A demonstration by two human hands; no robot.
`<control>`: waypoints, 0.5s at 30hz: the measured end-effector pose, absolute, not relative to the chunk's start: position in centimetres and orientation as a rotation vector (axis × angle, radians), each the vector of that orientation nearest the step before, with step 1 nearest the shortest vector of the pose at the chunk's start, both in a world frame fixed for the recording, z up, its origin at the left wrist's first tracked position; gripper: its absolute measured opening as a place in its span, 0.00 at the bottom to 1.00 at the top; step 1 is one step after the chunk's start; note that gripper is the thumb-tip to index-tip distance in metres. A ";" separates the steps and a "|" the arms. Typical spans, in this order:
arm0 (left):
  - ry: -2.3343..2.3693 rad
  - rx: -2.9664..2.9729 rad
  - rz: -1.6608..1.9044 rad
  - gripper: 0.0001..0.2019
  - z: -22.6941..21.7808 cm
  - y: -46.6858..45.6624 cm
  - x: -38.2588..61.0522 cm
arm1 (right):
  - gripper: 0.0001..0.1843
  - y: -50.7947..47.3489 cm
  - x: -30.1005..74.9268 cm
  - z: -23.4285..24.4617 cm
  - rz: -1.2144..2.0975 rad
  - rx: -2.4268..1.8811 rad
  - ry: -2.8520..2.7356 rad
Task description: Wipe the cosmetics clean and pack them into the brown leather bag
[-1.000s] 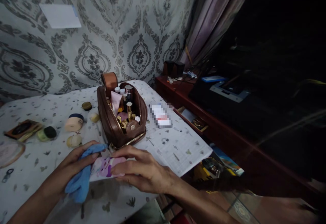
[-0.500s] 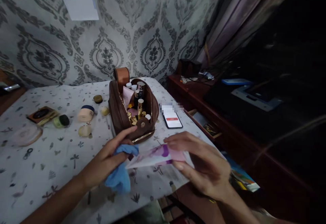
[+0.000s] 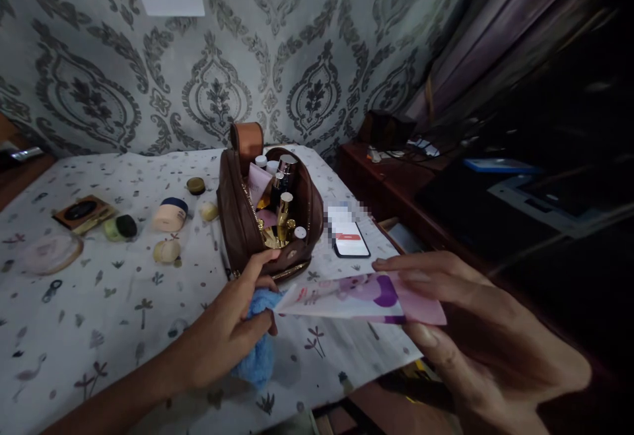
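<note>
My right hand (image 3: 475, 329) pinches a pink-and-white squeeze tube (image 3: 341, 298) with purple print by its pink end, thumb below and fingers above. Closed round a crumpled blue cloth (image 3: 260, 349), my left hand (image 3: 232, 326) is at the tube's thin left end; the cloth meets the tube there. Just beyond my left fingertips stands an open brown cosmetic bag (image 3: 235, 224). It holds a pink tube (image 3: 258, 184), a gold-coloured bottle (image 3: 284, 209), dark bottles with shiny caps and other small containers.
Left of the bag on the patterned tablecloth (image 3: 129, 309) lie a peach jar (image 3: 170, 216), a green jar (image 3: 120, 227), a black-and-gold compact (image 3: 83, 214) and a round clear-looking case (image 3: 52, 255). A phone (image 3: 351, 237) lies right of the bag, near the table edge.
The tube has moved right with my right hand and shows more of its printed face. My left hand and cloth have shifted slightly right. The camera view has shifted too.
</note>
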State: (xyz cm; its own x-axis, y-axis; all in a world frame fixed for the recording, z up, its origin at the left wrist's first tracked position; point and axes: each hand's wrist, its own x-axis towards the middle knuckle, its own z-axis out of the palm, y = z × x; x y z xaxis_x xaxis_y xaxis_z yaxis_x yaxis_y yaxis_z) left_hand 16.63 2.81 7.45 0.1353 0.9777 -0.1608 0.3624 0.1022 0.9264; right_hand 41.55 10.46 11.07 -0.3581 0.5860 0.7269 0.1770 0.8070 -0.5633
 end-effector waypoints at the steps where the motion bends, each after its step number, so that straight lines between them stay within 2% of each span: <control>1: 1.405 1.461 0.782 0.32 7.4 2.9 16.5 | 0.15 10.5 41.3 11.2 0.435 -0.526 -1.933; 4: 1.443 1.611 0.731 0.28 7.1 2.9 16.2 | 0.20 10.9 40.6 11.4 0.328 -0.478 -1.922; 8: 1.541 1.836 0.724 0.29 6.6 2.7 15.9 | 0.22 11.9 40.3 11.2 0.271 -0.424 -1.870; 15: 1.450 2.030 0.764 0.30 5.7 2.8 15.8 | 0.23 13.7 39.6 10.0 0.232 -0.664 -1.767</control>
State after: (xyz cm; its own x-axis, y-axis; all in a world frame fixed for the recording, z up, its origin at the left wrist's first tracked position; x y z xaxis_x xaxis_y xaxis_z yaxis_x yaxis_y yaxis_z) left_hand 15.85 2.84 5.66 0.2654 0.9536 0.1419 0.6560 -0.2865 0.6982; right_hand 39.63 13.69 10.00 -0.1640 0.5452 0.8221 0.3140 0.8189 -0.4804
